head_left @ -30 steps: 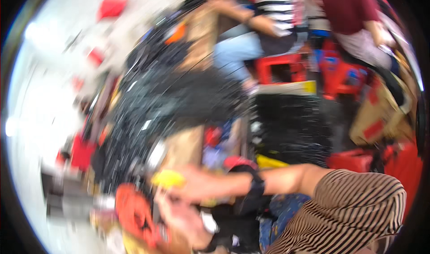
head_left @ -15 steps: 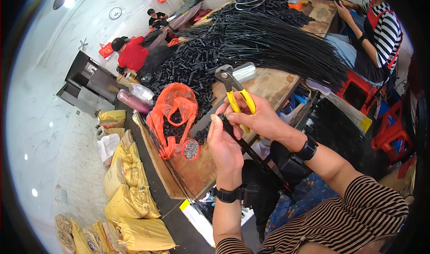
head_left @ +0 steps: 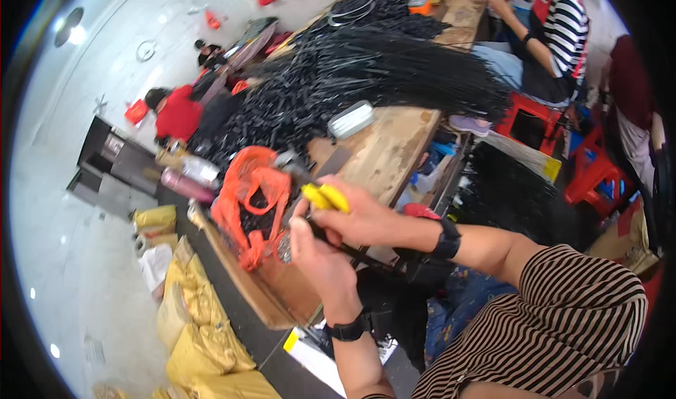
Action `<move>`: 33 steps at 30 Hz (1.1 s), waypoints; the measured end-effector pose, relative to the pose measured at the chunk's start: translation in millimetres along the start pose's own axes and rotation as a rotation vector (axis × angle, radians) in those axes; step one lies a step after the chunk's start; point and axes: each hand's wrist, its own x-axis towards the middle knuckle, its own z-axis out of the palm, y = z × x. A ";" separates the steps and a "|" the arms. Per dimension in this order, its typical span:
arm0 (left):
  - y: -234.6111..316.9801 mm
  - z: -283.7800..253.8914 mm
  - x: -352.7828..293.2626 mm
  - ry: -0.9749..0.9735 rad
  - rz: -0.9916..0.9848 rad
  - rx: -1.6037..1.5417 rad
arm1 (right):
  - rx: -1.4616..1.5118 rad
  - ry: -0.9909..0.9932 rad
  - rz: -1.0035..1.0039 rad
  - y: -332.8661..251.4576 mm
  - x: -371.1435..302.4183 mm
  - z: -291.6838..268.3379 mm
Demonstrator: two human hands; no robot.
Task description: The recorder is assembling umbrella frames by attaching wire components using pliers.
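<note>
In my right hand point(head_left: 366, 216) is a pair of yellow-handled pliers point(head_left: 326, 197), its dark jaws pointing toward the orange-red plastic bag. My left hand point(head_left: 322, 262) is just below and to the left, fingers closed, with thin black rods point(head_left: 367, 259) trailing from it toward my lap. Their tips are hidden between my hands, and motion blurs this part. A small round tub of silvery metal bits point(head_left: 284, 247) is partly behind my left fingers. The orange-red plastic bag point(head_left: 232, 200) lies beside it with small black parts inside.
A big heap of black parts point(head_left: 274, 110) and long black rods point(head_left: 415, 68) covers the wooden table point(head_left: 405, 128). A clear box point(head_left: 351, 120) lies near its edge. Yellow sacks point(head_left: 204, 335) line the floor at left. Red stools point(head_left: 528, 121) and a co-worker point(head_left: 553, 40) are at right.
My hands have shifted left and slightly down. The pliers have tilted left and lowered, their jaws now beside the plastic bag. The view has shifted, and the picture is blurrier.
</note>
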 end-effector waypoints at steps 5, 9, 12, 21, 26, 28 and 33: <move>4.5 -17.8 4.1 -0.181 -0.052 -0.089 | 0.291 -0.093 0.189 -3.4 6.4 -5.3; 5.2 -21.8 7.2 -0.209 -0.076 -0.097 | 0.235 -0.167 0.216 -3.7 10.1 -11.9; 1.7 -18.0 8.7 -0.211 -0.099 -0.091 | 0.212 -0.147 0.196 -7.7 11.4 -16.2; -13.7 -17.0 19.0 -0.122 -0.087 -0.072 | -0.387 -0.039 0.075 17.7 24.9 -64.0; -11.6 -16.6 19.9 -0.120 -0.077 -0.069 | -1.000 -0.231 0.098 75.1 55.2 -119.8; -11.5 -14.0 18.9 -0.109 -0.085 -0.058 | -0.984 -0.258 0.165 84.5 63.1 -119.5; -16.5 -8.7 19.5 -0.124 -0.078 -0.043 | -1.038 -0.271 0.178 111.3 71.1 -122.7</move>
